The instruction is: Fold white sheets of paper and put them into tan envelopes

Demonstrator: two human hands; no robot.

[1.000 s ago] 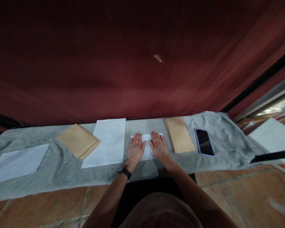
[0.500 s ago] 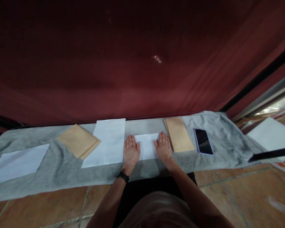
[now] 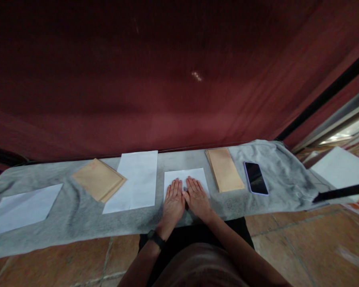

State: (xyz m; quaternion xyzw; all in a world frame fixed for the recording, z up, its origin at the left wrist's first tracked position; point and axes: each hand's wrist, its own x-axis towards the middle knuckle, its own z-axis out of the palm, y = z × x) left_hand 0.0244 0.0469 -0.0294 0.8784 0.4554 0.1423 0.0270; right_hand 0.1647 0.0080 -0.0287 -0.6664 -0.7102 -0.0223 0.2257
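Observation:
A small white sheet of paper [image 3: 199, 173], perhaps folded, lies on the grey cloth in front of me. My left hand [image 3: 174, 199] rests flat on its left half, fingers stretched out and pointing away. Beside it my right hand [image 3: 196, 197] presses flat on the other half, its thumb close to the left hand. Neither hand grips anything. Right of the sheet is a stack of brown envelopes [image 3: 225, 169]. To the left lies a larger white sheet [image 3: 139, 181], partly under a second pile of brown envelopes [image 3: 97, 179].
A phone [image 3: 256, 178] with a purple edge lies right of the envelopes. More white paper [image 3: 24, 207] is at the far left of the grey cloth [image 3: 86, 227]. A dark red panel [image 3: 167, 99] rises behind; black bars [image 3: 344, 192] stand at the right. The floor is tiled.
Both hands have slid inward from the small sheet's left and right edges to its middle, and now lie side by side. The sheet's outer corners have come into view.

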